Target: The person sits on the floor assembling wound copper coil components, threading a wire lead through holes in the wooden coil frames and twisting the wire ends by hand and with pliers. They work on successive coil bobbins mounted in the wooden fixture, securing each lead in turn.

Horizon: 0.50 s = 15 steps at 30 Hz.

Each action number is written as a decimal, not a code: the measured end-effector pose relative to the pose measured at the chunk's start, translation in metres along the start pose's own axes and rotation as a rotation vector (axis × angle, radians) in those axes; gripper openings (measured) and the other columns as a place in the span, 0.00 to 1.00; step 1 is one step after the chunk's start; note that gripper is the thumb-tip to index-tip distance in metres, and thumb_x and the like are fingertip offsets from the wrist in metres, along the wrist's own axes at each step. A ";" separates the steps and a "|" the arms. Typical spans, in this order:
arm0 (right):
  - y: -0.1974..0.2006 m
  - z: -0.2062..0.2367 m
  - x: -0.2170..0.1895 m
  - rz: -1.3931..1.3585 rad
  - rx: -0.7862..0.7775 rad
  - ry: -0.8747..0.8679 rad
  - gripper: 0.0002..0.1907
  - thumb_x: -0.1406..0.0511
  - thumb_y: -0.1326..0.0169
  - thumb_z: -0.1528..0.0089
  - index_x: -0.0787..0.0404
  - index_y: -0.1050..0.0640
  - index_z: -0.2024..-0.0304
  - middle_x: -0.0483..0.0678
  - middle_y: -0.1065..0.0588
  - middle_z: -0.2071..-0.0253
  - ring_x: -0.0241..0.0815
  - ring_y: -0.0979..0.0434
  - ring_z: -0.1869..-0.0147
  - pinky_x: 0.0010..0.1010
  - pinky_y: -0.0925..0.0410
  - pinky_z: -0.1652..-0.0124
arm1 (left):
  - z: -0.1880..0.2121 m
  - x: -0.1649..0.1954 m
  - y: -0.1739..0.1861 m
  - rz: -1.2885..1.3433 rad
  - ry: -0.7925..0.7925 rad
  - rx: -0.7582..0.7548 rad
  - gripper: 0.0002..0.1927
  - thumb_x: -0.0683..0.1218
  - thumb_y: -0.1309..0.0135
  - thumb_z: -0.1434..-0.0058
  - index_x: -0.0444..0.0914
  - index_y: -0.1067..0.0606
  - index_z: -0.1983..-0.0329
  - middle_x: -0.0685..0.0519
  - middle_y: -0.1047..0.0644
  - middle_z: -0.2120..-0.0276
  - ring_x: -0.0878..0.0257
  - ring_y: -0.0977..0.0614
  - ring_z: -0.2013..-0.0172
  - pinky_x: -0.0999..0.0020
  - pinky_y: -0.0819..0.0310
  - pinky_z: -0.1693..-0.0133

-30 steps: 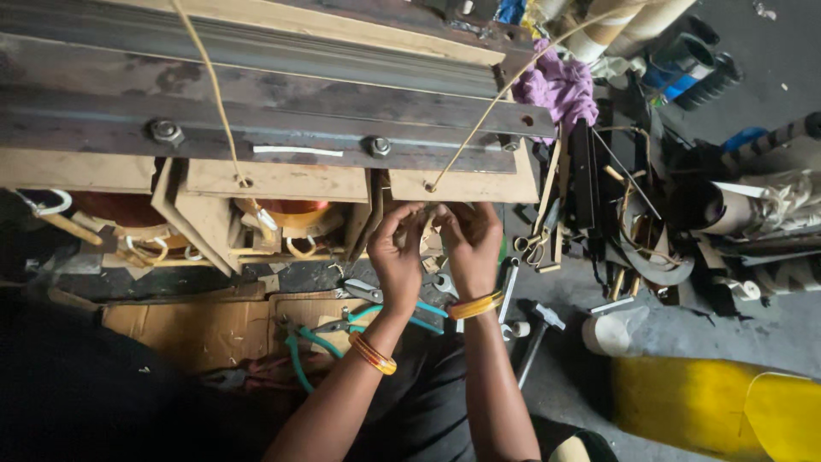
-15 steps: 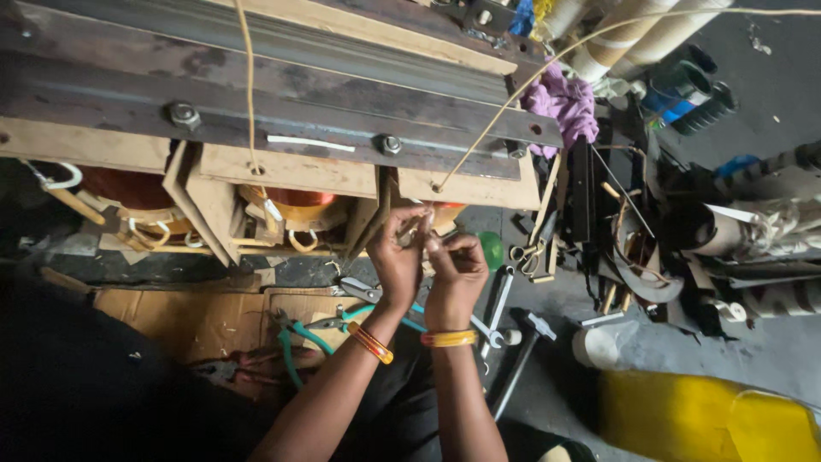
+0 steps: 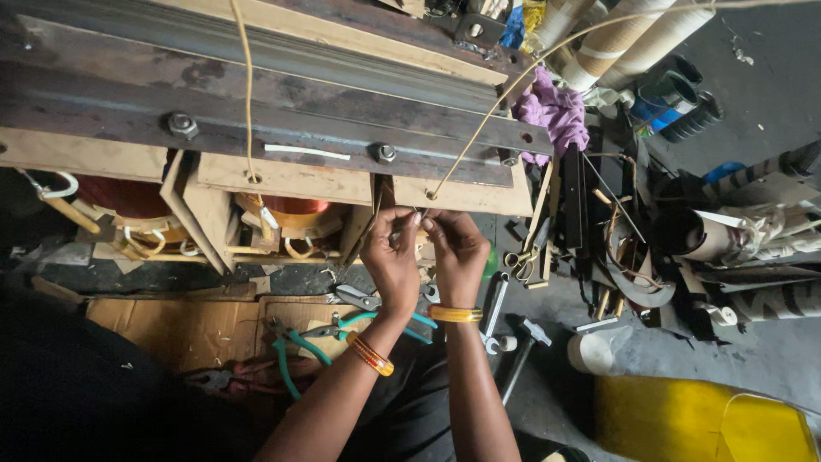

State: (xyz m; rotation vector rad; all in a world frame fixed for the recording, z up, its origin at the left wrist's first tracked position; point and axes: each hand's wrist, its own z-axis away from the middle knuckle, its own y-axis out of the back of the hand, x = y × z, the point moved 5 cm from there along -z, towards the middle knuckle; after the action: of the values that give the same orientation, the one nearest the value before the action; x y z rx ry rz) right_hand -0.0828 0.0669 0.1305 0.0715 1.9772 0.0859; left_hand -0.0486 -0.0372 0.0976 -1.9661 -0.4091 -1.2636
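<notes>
Wire [image 3: 513, 103], thin, pale and stiff, runs down in a long curve to the front edge of a steel-and-wood frame [image 3: 256, 128], where both hands meet just below the rightmost wooden block [image 3: 466, 195]. Nearest the camera, two bare forearms rise from a dark lap, each wrist ringed by a bangle, a striped orange one [image 3: 370, 354] on the left and a plain yellow one [image 3: 455, 314] on the right. The left hand [image 3: 391, 261] and right hand [image 3: 457, 252] are knuckle to knuckle, fingertips pinched narrow at the wire's lower end; what sits between the tips is too small to tell. Below the frame, near the wrists, green-handled pliers [image 3: 295, 342] lie on flattened brown cardboard [image 3: 184, 329], and a metal wrench [image 3: 492, 312] and a hammer [image 3: 526, 346] rest on the grey floor. Under the frame's planks sit copper-coloured coils [image 3: 286, 210], smooth and rounded, wrapped in tan paper. Two hex bolts [image 3: 182, 126] stud the rusty steel channel across the frame's top. Right of the frame, a purple rag [image 3: 556, 111] is bunched among dark metal strips, and cardboard tubes [image 3: 620, 38] lean beyond it.
</notes>
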 end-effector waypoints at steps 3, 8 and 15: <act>0.000 -0.001 0.001 -0.086 -0.025 -0.019 0.06 0.75 0.40 0.37 0.70 0.20 0.57 0.45 0.19 0.60 0.30 0.22 0.56 0.23 0.28 0.54 | 0.000 -0.005 -0.001 0.066 0.082 -0.004 0.04 0.37 0.42 0.32 0.32 0.23 0.56 0.53 0.20 0.63 0.69 0.20 0.62 0.75 0.24 0.60; 0.005 -0.004 0.007 -0.075 0.028 -0.120 0.06 0.73 0.42 0.34 0.69 0.18 0.56 0.47 0.18 0.62 0.31 0.20 0.60 0.23 0.27 0.58 | 0.001 -0.008 0.002 -0.038 -0.068 -0.076 0.08 0.36 0.44 0.31 0.33 0.20 0.50 0.49 0.15 0.56 0.65 0.14 0.56 0.72 0.19 0.53; 0.006 -0.009 0.043 -0.616 0.195 -0.163 0.08 0.79 0.40 0.41 0.65 0.22 0.62 0.50 0.19 0.64 0.36 0.20 0.60 0.27 0.27 0.54 | 0.002 -0.016 0.004 0.012 -0.022 -0.210 0.14 0.34 0.42 0.36 0.32 0.23 0.47 0.48 0.18 0.52 0.64 0.16 0.51 0.70 0.21 0.50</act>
State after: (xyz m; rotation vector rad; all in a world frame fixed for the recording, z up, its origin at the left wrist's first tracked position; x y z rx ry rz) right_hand -0.1080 0.0762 0.0954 -0.3912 1.7617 -0.4972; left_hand -0.0527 -0.0367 0.0817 -2.1563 -0.2844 -1.3231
